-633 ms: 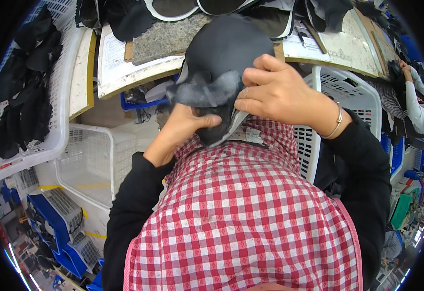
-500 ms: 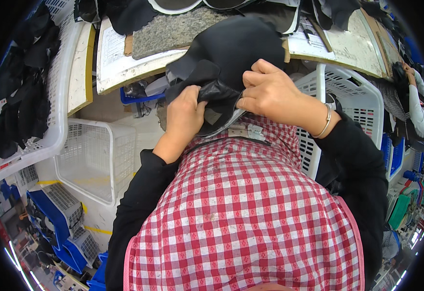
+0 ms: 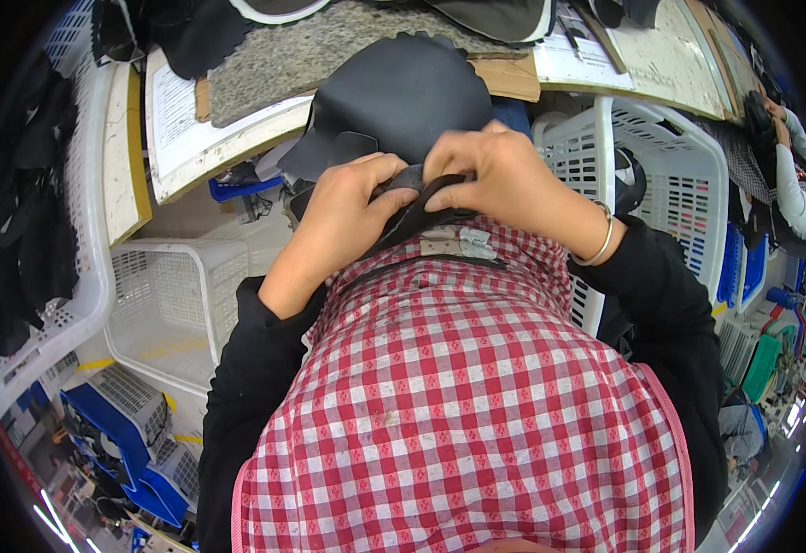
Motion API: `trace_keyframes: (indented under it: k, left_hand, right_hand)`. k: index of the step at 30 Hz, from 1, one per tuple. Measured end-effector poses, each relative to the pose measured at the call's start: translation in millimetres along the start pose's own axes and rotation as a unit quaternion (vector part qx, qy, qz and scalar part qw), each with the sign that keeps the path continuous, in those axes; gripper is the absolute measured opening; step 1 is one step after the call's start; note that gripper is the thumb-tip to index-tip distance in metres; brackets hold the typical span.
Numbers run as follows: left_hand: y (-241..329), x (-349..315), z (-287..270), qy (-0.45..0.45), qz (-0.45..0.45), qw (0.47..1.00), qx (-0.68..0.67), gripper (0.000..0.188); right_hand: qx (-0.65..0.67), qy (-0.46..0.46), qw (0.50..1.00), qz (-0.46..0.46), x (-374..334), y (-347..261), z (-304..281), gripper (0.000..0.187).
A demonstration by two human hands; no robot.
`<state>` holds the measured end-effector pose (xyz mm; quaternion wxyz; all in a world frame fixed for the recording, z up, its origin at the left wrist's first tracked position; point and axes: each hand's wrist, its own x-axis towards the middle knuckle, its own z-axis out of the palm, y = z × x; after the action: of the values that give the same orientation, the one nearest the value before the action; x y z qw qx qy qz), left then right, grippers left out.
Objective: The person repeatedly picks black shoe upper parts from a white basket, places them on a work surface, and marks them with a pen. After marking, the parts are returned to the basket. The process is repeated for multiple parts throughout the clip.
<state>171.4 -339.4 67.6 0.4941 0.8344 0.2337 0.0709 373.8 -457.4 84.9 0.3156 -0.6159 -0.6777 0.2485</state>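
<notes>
Mostly, black material (scalloped) spreads beyond left grip and right grip.

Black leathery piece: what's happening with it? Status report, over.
Left hand, right hand: both pinching its near, folded part. Black leathery piece: broad far end spread beyond them. Speckled stone slab: past the hands, not blocking them.

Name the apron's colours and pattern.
Red and white checks on the apron, best in the head view.
</notes>
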Motion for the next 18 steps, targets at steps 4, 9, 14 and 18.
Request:
trace_keyframes:
  k: [4,9,14,18]
  left_hand:
    - [-10.0,-3.4,6.5,-0.035,-0.103,0.973,-0.205,0.018]
    - [-22.0,-5.5,12.2,-0.004,-0.112,0.955,-0.275,0.02]
    - [-17.6,-11.3,17.8,0.023,-0.092,0.957,-0.273,0.021]
    - [-11.4,-15.6,20.1,0.028,-0.087,0.956,-0.28,0.023]
  right_hand:
    - [0.399,-0.049,0.865,0.299,-15.6,17.8,2.2,0.019]
    - [0.409,-0.021,0.877,0.253,-25.0,27.2,15.2,0.018]
    - [0.2,0.018,0.957,0.21,-20.1,29.7,25.7,0.032]
    - [0.19,0.02,0.96,0.206,-17.2,27.3,28.9,0.034]
